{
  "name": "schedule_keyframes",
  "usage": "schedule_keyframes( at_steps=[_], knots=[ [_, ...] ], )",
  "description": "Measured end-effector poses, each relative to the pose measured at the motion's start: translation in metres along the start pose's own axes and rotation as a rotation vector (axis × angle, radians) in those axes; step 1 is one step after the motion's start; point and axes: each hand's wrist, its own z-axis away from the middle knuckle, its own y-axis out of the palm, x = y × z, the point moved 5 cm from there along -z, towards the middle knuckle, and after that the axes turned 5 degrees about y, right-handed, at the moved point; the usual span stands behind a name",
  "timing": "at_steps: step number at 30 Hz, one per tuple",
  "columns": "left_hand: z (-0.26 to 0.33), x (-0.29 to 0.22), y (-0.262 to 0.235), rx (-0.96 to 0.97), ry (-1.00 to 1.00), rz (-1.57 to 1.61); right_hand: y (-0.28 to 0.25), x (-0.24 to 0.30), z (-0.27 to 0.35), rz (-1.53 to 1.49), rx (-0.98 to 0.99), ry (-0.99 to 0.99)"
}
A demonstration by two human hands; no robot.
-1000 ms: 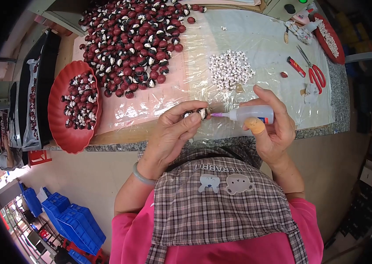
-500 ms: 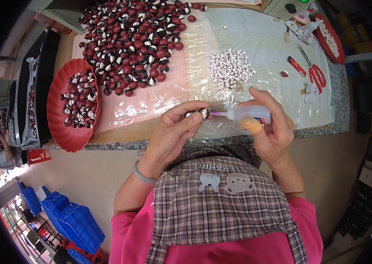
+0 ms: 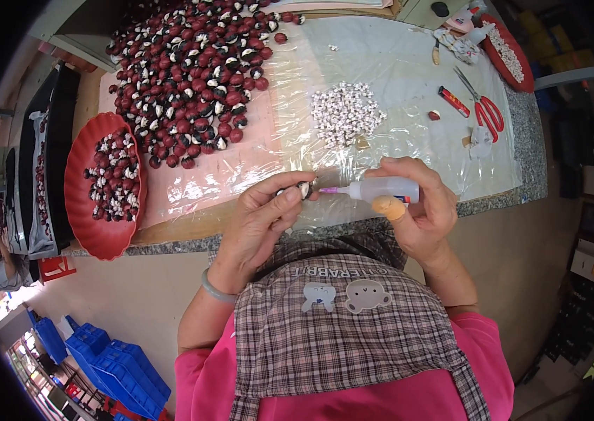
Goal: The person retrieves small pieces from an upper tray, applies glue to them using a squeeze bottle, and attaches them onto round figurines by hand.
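Between the thumb and fingers of my left hand (image 3: 267, 210) is a small dark bead-like piece with a white part (image 3: 304, 190). My right hand (image 3: 426, 210) grips a translucent squeeze bottle (image 3: 388, 188), lying sideways, with its purple nozzle tip (image 3: 330, 190) pointing left, close to the piece. I cannot tell whether tip and piece touch. A tan finger cot (image 3: 389, 207) covers my right thumb. Just beyond my hands lies a heap of tiny white pieces with dark marks (image 3: 348, 114).
A large pile of dark red, black and white balls (image 3: 188, 84) spreads at the far left. A red scalloped dish (image 3: 76, 189) of similar pieces stands at the table's left edge. Red-handled scissors (image 3: 488, 116), a red tube (image 3: 454, 102) and a red bowl (image 3: 514, 67) are at the right.
The whole table has shifted slightly left in view as the head turned. Both hands keep the same holds; the nozzle tip sits slightly farther from the piece than before.
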Motion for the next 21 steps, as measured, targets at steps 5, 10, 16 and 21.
schedule_keyframes(
  at_steps=[5,10,16,21],
  knots=[
    [0.0,-0.001,-0.003,-0.017,0.031,0.019,-0.019,-0.047,0.005,-0.64,-0.122,0.471],
    [0.0,0.0,-0.003,-0.005,0.027,0.053,-0.022,-0.074,0.004,-0.773,-0.191,0.623],
    [0.0,-0.002,0.001,-0.031,0.015,0.001,-0.007,-0.103,0.007,-0.245,-0.011,0.802],
    [0.001,-0.002,-0.003,-0.031,0.02,-0.009,0.001,-0.083,-0.016,0.323,-0.014,0.336]
  ],
)
